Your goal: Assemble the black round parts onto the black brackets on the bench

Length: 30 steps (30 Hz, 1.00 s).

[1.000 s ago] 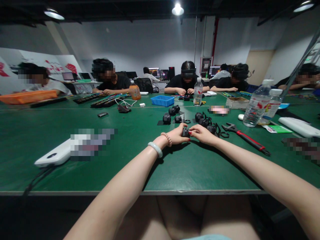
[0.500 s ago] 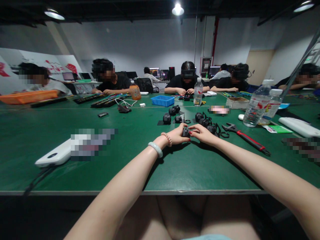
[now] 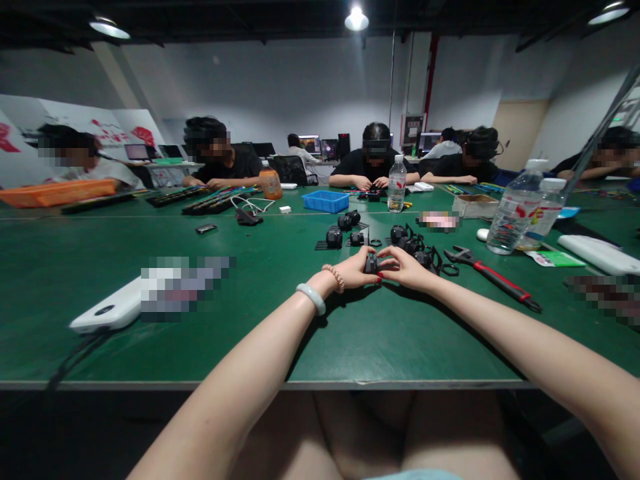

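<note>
Now right hand [image 3: 404,270] thumb sits lower than half second earlier, suggesting shifted hold; fingers curve by black part [image 3: 371,264], contact unclear. Left hand [image 3: 356,269] remains clamped on part, between hands, over surface [image 3: 375,347], nearer than spare parts [image 3: 334,238].
</note>
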Available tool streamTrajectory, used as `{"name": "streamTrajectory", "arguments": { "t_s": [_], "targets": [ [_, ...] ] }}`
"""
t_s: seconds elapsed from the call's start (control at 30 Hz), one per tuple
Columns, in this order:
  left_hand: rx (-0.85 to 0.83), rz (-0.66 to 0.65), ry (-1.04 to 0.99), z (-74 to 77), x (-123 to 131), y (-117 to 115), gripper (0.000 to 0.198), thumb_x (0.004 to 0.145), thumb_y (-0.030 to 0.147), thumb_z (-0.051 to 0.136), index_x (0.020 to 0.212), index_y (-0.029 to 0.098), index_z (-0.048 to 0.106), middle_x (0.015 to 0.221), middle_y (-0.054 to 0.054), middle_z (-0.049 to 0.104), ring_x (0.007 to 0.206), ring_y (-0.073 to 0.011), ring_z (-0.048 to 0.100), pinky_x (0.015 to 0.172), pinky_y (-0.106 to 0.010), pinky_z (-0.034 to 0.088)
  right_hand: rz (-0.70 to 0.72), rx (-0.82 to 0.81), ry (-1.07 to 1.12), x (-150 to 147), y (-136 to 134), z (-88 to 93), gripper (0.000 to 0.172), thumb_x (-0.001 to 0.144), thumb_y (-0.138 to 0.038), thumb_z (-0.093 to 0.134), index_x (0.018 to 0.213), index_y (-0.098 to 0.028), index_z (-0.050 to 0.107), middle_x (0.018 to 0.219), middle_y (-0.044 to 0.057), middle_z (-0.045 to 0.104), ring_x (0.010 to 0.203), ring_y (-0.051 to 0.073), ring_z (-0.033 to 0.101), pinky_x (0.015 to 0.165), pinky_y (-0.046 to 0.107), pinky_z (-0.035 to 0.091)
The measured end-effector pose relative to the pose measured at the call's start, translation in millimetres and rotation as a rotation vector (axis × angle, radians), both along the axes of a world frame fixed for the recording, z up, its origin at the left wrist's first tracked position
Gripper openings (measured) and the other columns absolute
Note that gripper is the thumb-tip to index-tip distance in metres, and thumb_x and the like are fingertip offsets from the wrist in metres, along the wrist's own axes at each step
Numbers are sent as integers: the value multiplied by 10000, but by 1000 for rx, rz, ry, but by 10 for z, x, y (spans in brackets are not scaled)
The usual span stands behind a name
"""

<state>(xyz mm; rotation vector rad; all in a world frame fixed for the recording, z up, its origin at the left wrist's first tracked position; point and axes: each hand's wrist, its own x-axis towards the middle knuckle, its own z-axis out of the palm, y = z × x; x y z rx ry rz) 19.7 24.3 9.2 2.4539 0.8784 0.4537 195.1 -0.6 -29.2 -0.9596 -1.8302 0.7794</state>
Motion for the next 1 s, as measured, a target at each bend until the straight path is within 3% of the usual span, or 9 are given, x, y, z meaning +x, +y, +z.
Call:
{"name": "streamTrajectory", "arguments": {
  "t_s": [1.0],
  "targets": [
    [-28,5,-19,28,7,-37,619,593,383,582,1100,146,318,875,-51,515,723,-160,528,623,-268,418,-23,-3,5,13,25,-21,320,638,-218,592,941,-161,506,1008,69,478,876,151,552,784,316,458]
  ]
}}
